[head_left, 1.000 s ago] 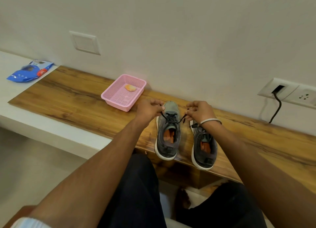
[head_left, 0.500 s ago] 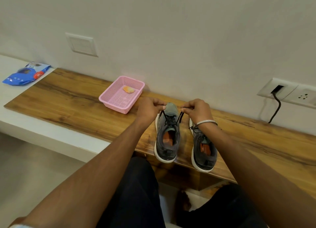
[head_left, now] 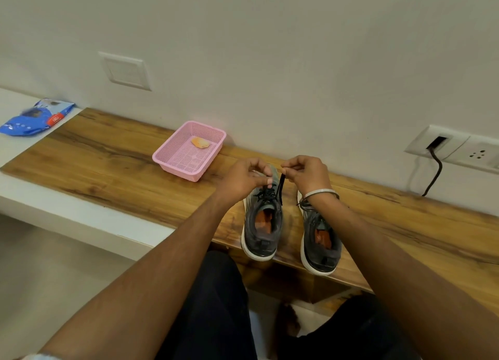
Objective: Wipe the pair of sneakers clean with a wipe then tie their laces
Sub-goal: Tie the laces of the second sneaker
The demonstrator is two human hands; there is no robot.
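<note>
Two grey sneakers with white soles and orange insoles stand side by side, toes to the wall, on the wooden shelf [head_left: 113, 165]. Over the toe of the left sneaker [head_left: 261, 230], my left hand [head_left: 244, 177] pinches one end of its black lace. My right hand [head_left: 307, 173] pinches the other lace end [head_left: 280, 188], which hangs down in a short strand. The two hands sit close together above the shoe. The right sneaker [head_left: 321, 241] lies under my right wrist, its laces loose. A blue wipes pack [head_left: 35, 118] lies far left.
A pink mesh basket [head_left: 186, 165] with a crumpled orange-stained wipe [head_left: 200, 143] stands left of the shoes by the wall. A wall socket with a black cable [head_left: 434, 170] is at the right. My knees are below the shelf's front edge.
My hands, each holding a lace end, have come closer together above the left sneaker's toe. The lace that was stretched out to both sides now hangs shorter.
</note>
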